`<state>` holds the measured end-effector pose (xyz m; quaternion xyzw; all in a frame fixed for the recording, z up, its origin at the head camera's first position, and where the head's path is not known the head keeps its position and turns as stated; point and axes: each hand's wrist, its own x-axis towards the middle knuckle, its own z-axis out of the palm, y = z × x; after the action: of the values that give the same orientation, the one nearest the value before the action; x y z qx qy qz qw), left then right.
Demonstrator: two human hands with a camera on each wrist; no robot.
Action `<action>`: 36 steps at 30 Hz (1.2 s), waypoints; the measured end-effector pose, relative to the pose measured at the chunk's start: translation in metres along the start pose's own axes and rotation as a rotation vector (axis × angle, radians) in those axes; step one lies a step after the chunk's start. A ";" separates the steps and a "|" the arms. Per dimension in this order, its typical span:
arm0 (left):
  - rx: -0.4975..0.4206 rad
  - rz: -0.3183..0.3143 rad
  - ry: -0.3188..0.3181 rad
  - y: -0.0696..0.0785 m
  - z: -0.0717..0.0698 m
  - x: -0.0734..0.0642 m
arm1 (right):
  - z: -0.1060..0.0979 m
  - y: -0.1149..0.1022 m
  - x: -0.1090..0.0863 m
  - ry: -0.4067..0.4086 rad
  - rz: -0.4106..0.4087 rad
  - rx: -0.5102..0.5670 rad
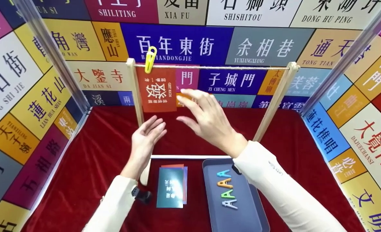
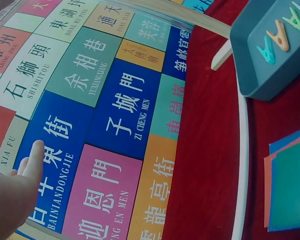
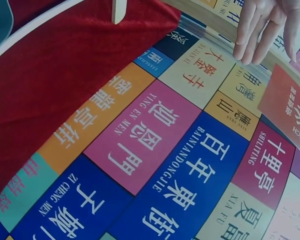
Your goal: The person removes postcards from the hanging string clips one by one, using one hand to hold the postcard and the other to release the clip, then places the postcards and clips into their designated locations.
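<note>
A red card (image 1: 157,90) with white characters hangs from a string (image 1: 216,67), held at its top by a yellow clothespin (image 1: 150,60). My left hand (image 1: 146,137) is raised below the card, its fingers relaxed and nothing in it. To the right of the card, my right hand (image 1: 209,117) is lifted with fingers loosely bent and holds nothing. The string runs between two wooden posts (image 1: 275,100). A hand (image 3: 275,25) also shows beside the red card in the right wrist view.
A blue-grey tray (image 1: 216,222) on the red cloth (image 1: 80,167) holds several clothespins (image 1: 225,194). Left of it lies a small stack of cards (image 1: 170,188), a green one on top. A white bar (image 1: 190,157) crosses between the posts' feet. Printed panels (image 1: 177,45) surround the cloth.
</note>
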<state>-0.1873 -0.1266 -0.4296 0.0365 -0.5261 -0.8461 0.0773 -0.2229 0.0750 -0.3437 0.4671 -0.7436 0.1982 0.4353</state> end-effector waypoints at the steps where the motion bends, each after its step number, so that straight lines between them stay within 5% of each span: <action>1: -0.010 0.001 0.003 0.001 0.001 0.001 | 0.001 0.001 0.003 -0.002 0.000 0.004; 13: -0.146 -0.011 0.041 0.007 0.010 0.012 | 0.010 0.004 0.048 0.011 0.036 0.068; 28: -0.263 -0.031 0.087 0.009 0.020 0.020 | 0.018 0.010 0.079 -0.052 0.169 0.106; 36: -0.320 -0.055 0.109 0.011 0.024 0.022 | 0.013 0.005 0.109 -0.173 0.402 0.187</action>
<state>-0.2117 -0.1137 -0.4088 0.0838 -0.3785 -0.9176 0.0875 -0.2530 0.0116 -0.2595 0.3633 -0.8347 0.3078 0.2767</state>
